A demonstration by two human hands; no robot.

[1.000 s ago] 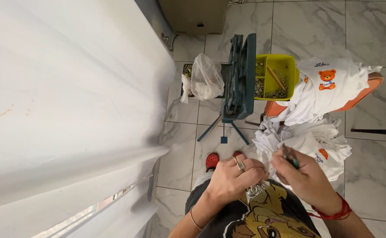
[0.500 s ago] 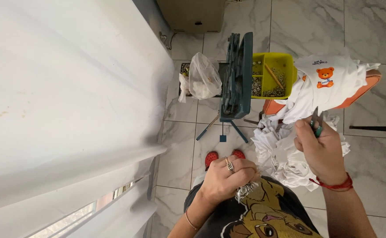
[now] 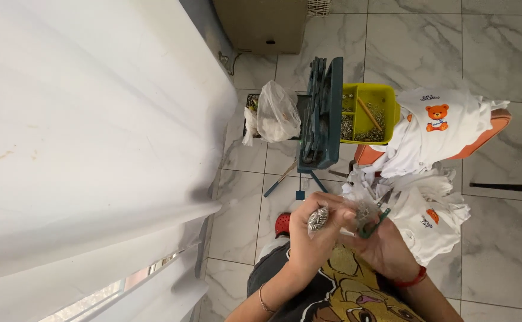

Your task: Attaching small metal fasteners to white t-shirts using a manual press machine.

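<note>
My left hand (image 3: pixel 314 238), a large silver ring on one finger, is closed in front of my chest and pinches a small clear bag (image 3: pixel 363 211) of little metal pieces. My right hand (image 3: pixel 389 250), with a red band at the wrist, meets it from the right and grips a thin green-handled tool (image 3: pixel 373 228) beside the bag. Both hands touch around the bag. Just beyond them lies a pile of white garments (image 3: pixel 434 217). How the fingers grip under the bag is hidden.
A white curtain (image 3: pixel 94 119) fills the left side. On the marble floor stand a blue-green metal stand (image 3: pixel 323 113), a yellow tray (image 3: pixel 389 95) of metal bits, a knotted clear bag (image 3: pixel 276 113), and an orange chair (image 3: pixel 493 128) draped with a bear-print white shirt (image 3: pixel 434 122).
My right hand has come back down from the white garments to meet my left hand. The small clear bag now sits between both hands.
</note>
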